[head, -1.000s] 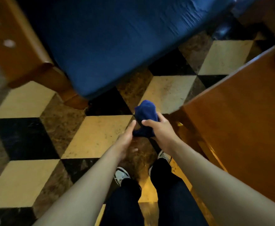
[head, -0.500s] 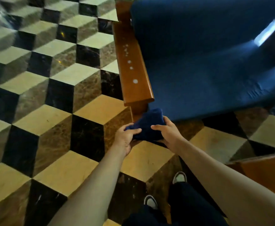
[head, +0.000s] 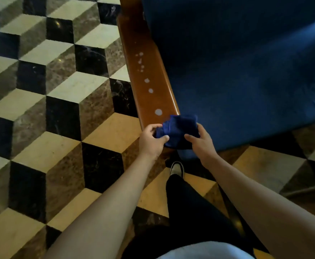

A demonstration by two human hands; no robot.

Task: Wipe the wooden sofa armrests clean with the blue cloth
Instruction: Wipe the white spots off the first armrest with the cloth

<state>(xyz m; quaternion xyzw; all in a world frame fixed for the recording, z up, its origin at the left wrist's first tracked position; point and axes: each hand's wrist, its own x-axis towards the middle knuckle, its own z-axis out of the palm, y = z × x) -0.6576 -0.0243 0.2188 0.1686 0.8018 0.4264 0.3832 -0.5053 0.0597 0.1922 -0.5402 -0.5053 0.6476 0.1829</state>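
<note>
Both my hands pinch the bunched blue cloth [head: 179, 130], left hand [head: 152, 141] and right hand [head: 201, 142] at either side, at the near end of the wooden armrest [head: 149, 75], which carries pale spots [head: 158, 112].

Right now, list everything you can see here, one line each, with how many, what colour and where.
cloth: one, dark blue, bunched over the near end of the armrest, held by both hands
armrest: one, brown wood, running up the middle, left of the cushion
spots: several, whitish, scattered along the armrest top
seat cushion: one, dark blue, upper right
floor: cream, brown and black cube-pattern tiles, all around
shoe: one showing, pale, below the cloth
trouser leg: dark, bottom centre
left hand: gripping the cloth's left side
right hand: gripping its right side
</note>
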